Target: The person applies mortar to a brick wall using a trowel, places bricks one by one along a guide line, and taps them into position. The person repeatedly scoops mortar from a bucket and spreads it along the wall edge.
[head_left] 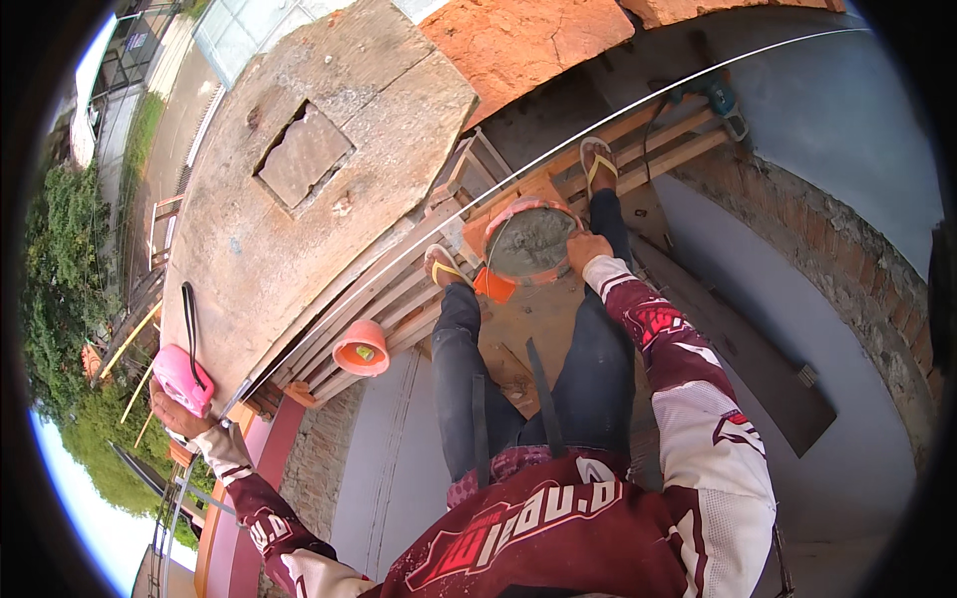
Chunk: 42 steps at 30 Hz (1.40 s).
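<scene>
My left hand (177, 411) grips a pink handheld object (185, 377) with a black strap, at the left edge of the concrete slab (229, 299). My right hand (588, 249) is closed on the rim of an orange bucket (548, 274) filled with grey wet mortar (528, 239), which sits between my sandalled feet on timber boards. An orange piece (495, 286) lies just below the bucket's left side. A smaller orange bucket (361, 351) with something yellow-green inside stands left of my left leg, beside wooden slats.
A square recess (304, 154) is cut in the slab, with orange brickwork (523, 55) above it. A taut white string runs diagonally across the slats. A teal power tool (726, 108) with a cord rests at upper right. A drop with brick walls lies right; trees and a street are left.
</scene>
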Available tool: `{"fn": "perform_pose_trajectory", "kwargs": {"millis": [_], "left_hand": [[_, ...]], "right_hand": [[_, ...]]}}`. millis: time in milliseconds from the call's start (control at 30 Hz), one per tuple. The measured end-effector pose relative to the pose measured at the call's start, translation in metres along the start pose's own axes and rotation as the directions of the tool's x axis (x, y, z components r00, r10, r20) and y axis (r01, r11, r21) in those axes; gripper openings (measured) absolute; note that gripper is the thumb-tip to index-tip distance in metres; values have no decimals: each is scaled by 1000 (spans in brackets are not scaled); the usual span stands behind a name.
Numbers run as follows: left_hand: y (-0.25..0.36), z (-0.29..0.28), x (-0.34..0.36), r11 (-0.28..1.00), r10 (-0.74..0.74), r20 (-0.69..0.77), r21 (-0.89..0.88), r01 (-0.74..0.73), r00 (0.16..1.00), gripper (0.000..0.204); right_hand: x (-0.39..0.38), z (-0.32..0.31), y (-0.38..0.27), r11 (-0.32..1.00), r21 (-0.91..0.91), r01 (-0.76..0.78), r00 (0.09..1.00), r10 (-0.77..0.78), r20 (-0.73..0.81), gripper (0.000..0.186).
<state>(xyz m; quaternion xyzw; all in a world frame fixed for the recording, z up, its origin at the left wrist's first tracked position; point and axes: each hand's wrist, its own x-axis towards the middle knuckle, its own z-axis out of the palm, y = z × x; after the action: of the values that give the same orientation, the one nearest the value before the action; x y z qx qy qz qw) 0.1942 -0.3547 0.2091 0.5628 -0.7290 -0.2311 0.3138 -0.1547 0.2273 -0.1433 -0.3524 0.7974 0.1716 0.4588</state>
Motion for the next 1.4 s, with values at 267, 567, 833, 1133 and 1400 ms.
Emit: {"fn": "perform_pose_trajectory", "kwargs": {"millis": [267,567,833,1133,1400], "left_hand": [[-45,-58,17,503,482,356,636,-585,801,50],[-65,-65,40,1000,-18,105,5,18,994,52],[-67,-65,50,1000,19,58,-20,-18,998,51],[-63,-62,37,999,16,-6,35,-15,1000,50],[-60,-55,34,999,24,-14,44,-23,1000,49]], "right_hand": [[24,-1,11,955,285,80,952,-158,262,31],[51,13,33,891,381,248,891,-365,272,37],[57,29,40,840,348,417,856,-491,159,41],[-11,32,37,841,-288,458,810,-529,-255,33],[-10,-3,32,966,-97,240,935,-257,-246,35]]}}
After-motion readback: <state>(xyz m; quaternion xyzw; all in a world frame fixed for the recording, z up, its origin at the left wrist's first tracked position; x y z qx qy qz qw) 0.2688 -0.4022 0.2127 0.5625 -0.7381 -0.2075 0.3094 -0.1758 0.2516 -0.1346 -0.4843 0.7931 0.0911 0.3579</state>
